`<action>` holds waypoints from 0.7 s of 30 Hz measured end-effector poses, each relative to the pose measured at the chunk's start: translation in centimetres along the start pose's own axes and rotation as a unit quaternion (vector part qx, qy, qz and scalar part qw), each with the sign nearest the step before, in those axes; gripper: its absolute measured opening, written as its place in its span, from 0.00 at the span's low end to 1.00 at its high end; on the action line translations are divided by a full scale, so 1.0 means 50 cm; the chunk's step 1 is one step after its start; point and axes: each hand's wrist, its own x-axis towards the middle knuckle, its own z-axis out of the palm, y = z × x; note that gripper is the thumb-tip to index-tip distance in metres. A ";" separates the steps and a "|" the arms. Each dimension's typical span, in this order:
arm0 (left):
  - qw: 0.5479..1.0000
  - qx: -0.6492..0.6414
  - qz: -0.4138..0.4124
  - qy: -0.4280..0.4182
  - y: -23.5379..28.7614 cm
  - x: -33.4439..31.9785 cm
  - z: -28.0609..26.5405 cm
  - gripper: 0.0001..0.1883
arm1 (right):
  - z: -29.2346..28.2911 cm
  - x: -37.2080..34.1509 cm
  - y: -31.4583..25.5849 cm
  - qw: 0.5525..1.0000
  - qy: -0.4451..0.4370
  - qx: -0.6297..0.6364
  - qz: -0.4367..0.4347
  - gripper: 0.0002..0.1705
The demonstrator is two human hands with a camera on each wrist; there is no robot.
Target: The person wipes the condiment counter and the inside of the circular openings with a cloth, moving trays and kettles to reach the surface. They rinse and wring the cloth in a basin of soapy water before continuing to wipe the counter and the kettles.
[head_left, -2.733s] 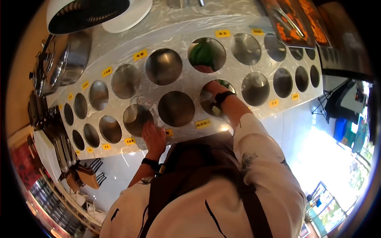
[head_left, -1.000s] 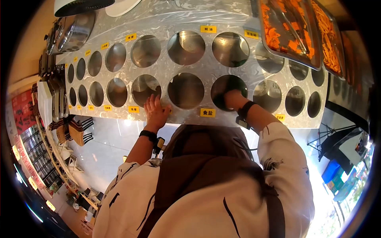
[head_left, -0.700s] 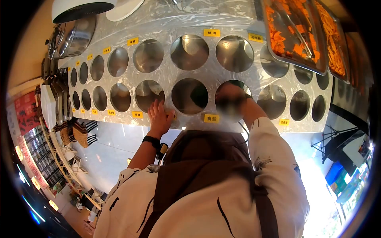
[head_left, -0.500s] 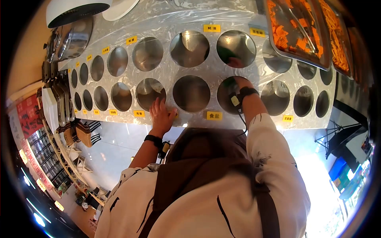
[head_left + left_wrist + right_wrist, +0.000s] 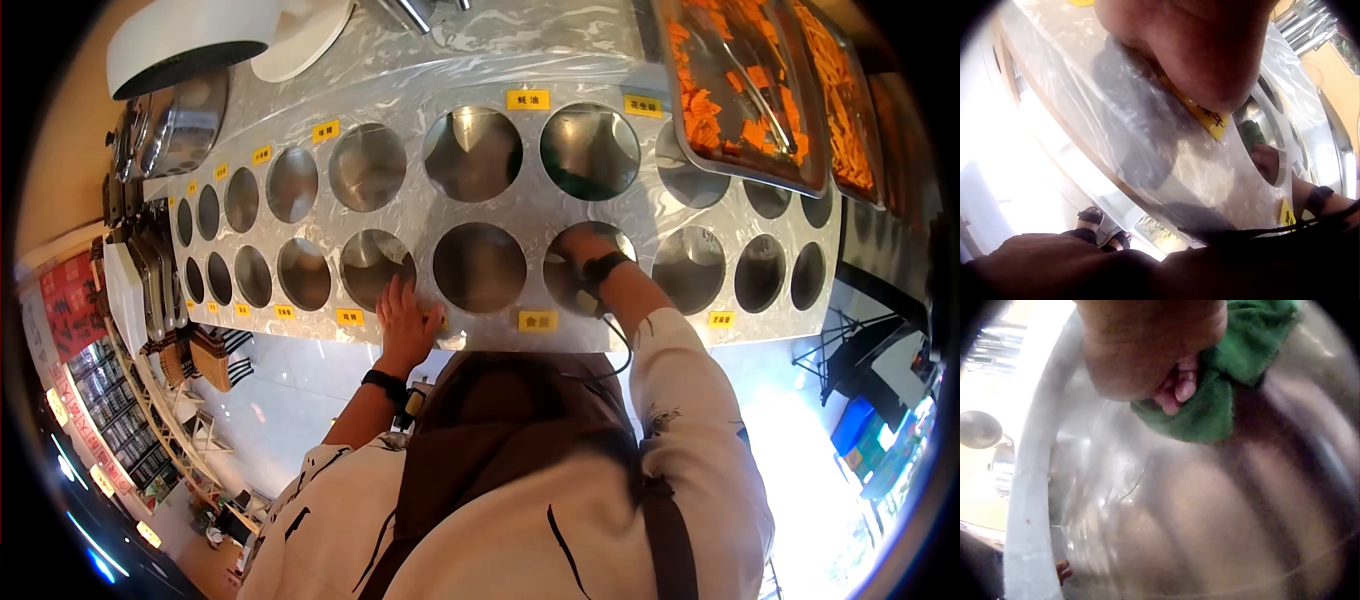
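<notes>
My right hand (image 5: 585, 248) reaches down through a round opening (image 5: 565, 290) in the front row of the counter (image 5: 480, 210). In the right wrist view its curled fingers (image 5: 1185, 381) grip a bunched green cloth (image 5: 1204, 415) beside the shiny metal inner wall (image 5: 1147, 531). Part of the cloth is hidden by the hand. My left hand (image 5: 405, 322) rests on the counter's front edge with fingers spread, their tips at the rim of another front-row opening (image 5: 375, 255). Nothing is held in it.
Metal trays of orange vegetable pieces (image 5: 755, 95), one with tongs, overhang the back right openings. Yellow labels (image 5: 537, 321) mark the counter. A steel pot (image 5: 185, 125) and a white appliance (image 5: 190, 35) stand at the back left; more openings run both ways.
Half a second ago the right hand and green cloth showed through the back-row opening; now the hand has drawn back under the front-row one. The left hand stays on the front edge.
</notes>
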 end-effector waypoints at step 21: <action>0.998 0.022 -0.027 -0.061 -0.017 -0.005 0.024 0.38 | -0.031 0.006 0.021 0.991 0.064 0.034 0.113 0.18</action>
